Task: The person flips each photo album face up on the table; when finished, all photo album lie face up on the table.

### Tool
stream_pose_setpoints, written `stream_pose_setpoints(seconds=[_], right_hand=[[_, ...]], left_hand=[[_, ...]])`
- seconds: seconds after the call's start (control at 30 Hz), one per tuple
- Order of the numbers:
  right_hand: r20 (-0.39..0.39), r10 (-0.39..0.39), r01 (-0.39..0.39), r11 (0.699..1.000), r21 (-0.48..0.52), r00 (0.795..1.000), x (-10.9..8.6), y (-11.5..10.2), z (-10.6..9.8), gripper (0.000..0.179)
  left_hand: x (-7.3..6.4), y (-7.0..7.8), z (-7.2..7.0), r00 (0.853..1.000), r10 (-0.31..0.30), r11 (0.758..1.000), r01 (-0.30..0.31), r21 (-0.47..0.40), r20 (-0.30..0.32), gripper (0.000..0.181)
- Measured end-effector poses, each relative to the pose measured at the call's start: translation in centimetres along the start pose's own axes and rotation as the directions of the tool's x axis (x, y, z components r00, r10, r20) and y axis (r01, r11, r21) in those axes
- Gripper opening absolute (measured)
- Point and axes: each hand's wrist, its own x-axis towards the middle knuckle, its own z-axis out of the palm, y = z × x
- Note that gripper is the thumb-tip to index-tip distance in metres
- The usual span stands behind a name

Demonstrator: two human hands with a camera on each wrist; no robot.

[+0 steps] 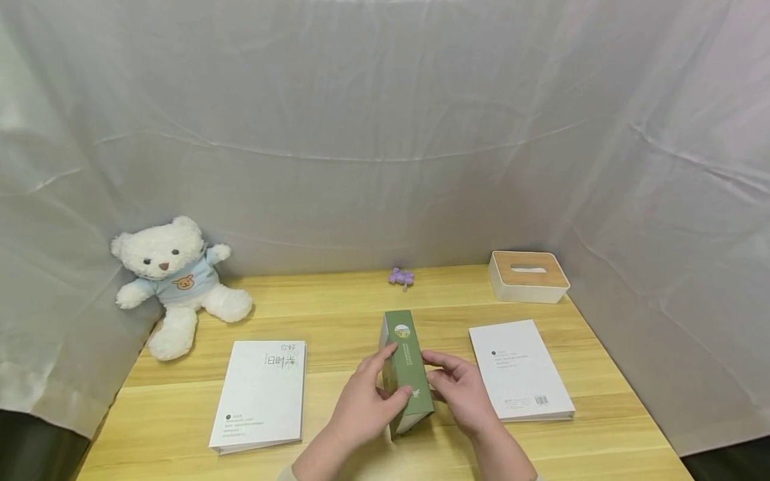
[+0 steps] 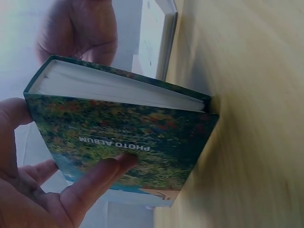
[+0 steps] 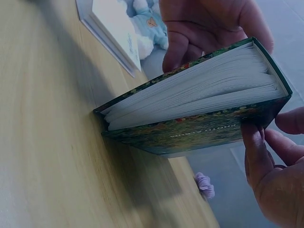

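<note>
A green photo album (image 1: 415, 361) stands on the table on its long opening edge, spine upward. Its covers, printed with foliage and the words PHOTO ALBUM, show in the left wrist view, pages (image 3: 199, 90) between them. My left hand (image 1: 368, 394) holds it from the left, thumb on the spine and fingers along the left cover. From the right, my right hand (image 1: 462, 391) holds the album, with bent fingertips against that cover near the spine. White-covered albums lie flat to either side, one at left (image 1: 261, 394) and one at right (image 1: 520, 374).
A white teddy bear (image 1: 180, 280) in a blue shirt sits at the back left. A small purple toy (image 1: 401, 276) lies at the back edge. At the back right stands a tissue box (image 1: 529, 290) with a wooden lid. Grey curtains (image 1: 385, 133) enclose the table.
</note>
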Motion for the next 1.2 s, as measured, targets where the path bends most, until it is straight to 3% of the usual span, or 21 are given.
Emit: stream_pose_setpoints(seconds=[0.2,0.47,0.67,0.87,1.2], right_hand=[[0.018,-0.005,0.005,1.0,0.005,1.0,-0.1,0.2,0.1,0.043],[0.077,-0.029,0.026,0.999,0.035,0.997,-0.2,0.3,0.0,0.046],[0.161,-0.114,0.106,0.993,0.055,0.98,-0.4,0.4,-0.2,0.047],[0.167,-0.173,0.168,0.985,0.043,0.971,-0.2,0.7,-0.2,0.045],[0.199,-0.272,0.274,0.962,0.017,0.942,0.0,1.3,-0.1,0.043]], left_hand=[[0.3,0.7,-0.3,1.0,0.012,1.0,-0.012,-0.027,-0.006,0.077],[0.7,1.4,-0.4,1.0,0.016,0.998,-0.016,0.063,0.003,0.081],[0.6,2.0,-0.1,0.999,0.001,0.987,0.005,0.162,-0.036,0.092],[0.7,2.4,0.0,0.999,-0.038,0.967,0.046,0.252,-0.038,0.103],[0.7,2.8,-0.1,0.998,-0.048,0.965,0.056,0.257,-0.038,0.102]])
